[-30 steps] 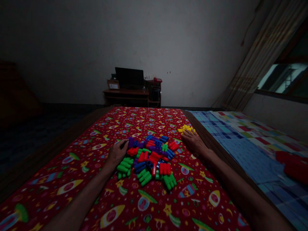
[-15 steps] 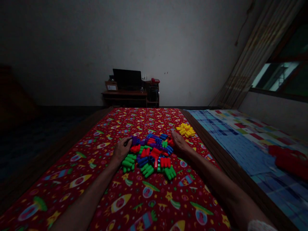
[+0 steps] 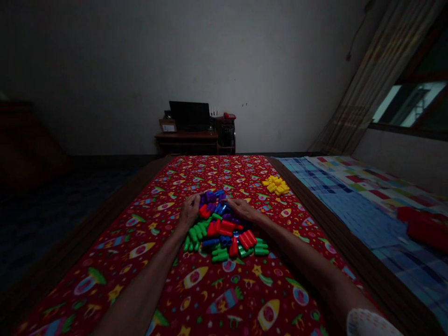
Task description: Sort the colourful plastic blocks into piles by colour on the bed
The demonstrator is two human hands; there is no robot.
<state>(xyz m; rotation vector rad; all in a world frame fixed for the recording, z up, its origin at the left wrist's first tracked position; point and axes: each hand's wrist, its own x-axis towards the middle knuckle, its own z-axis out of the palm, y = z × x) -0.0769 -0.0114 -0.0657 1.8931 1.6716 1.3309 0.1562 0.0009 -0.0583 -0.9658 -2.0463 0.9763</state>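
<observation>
A pile of plastic pieces in red, green, blue and purple (image 3: 224, 227) lies on a red patterned cloth (image 3: 224, 298). My left hand (image 3: 190, 210) is at the pile's far left edge, its fingers curled beside purple pieces; what they hold, if anything, is hidden. Against the far right side of the heap, my right hand (image 3: 242, 209) reaches over blue and purple pieces with its fingers extended. Farther back on the right, a separate small heap of yellow pieces (image 3: 276, 185) sits near the cloth's right edge.
Beyond the cloth's far end stands a desk (image 3: 187, 136) with a black monitor (image 3: 189, 115) and a red telephone (image 3: 229, 116). To the right are a blue checked sheet (image 3: 336, 205) and a red item (image 3: 425, 228). A curtain (image 3: 364, 79) hangs by the window.
My right hand has moved left, pushing in against the pile, and the hands are closer together. The pile's far part is narrower and its pieces have shifted. The view has turned slightly left.
</observation>
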